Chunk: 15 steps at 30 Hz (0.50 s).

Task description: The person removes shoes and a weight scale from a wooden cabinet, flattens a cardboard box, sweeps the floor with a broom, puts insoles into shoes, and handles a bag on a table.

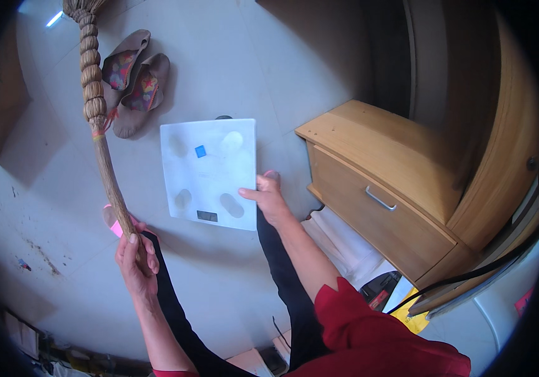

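My left hand (137, 259) is closed around the lower end of a straw broom's wooden handle (111, 176). The broom's bound straw neck (91, 69) rises toward the top left, and its head runs out of view at the upper edge. In my right hand (268, 198) is a flat white bathroom scale (209, 179), gripped by its right edge with the thumb on top. The scale is held above the floor, with its small dark display toward me and a blue square on its face. Most of my right fingers are hidden behind it.
A pair of beige shoes (136, 88) with colourful insoles lies beyond the scale, beside the broom. To the right stands a wooden cabinet with a drawer (376, 213), with white cloth-like items (338, 242) below it. Dirt (46, 257) is scattered on the floor at left.
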Available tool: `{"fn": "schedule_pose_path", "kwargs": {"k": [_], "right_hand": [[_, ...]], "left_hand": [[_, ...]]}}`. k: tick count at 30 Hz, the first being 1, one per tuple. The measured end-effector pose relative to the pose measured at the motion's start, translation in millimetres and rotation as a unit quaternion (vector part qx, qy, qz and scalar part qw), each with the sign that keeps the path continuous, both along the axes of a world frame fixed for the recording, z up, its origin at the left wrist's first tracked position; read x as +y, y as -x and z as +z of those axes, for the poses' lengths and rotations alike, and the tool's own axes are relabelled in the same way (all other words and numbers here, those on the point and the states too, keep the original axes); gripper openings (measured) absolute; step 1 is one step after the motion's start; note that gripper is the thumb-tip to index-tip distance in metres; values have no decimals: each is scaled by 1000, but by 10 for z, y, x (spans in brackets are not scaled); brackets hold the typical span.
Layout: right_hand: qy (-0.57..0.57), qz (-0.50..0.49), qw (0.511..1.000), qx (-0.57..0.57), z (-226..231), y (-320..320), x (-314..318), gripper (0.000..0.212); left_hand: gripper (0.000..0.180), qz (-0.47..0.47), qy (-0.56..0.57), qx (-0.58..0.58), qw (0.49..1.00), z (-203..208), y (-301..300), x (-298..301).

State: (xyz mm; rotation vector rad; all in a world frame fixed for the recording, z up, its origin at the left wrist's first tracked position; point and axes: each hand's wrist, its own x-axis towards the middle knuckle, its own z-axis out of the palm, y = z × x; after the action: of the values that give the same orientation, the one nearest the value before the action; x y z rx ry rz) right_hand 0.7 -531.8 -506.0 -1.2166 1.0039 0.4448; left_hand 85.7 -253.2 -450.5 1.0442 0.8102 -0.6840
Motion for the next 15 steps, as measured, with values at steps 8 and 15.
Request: {"fn": "schedule_pose_path", "kwargs": {"k": [8, 15], "right_hand": [[-44, -222, 974, -31, 309, 4, -828, 29], [30, -372, 928, 3, 485, -569, -1460, 37]], "left_hand": [[29, 3, -2, 11, 1000, 17, -24, -44], [28, 5, -3, 12, 1000, -21, -3, -44]]}}
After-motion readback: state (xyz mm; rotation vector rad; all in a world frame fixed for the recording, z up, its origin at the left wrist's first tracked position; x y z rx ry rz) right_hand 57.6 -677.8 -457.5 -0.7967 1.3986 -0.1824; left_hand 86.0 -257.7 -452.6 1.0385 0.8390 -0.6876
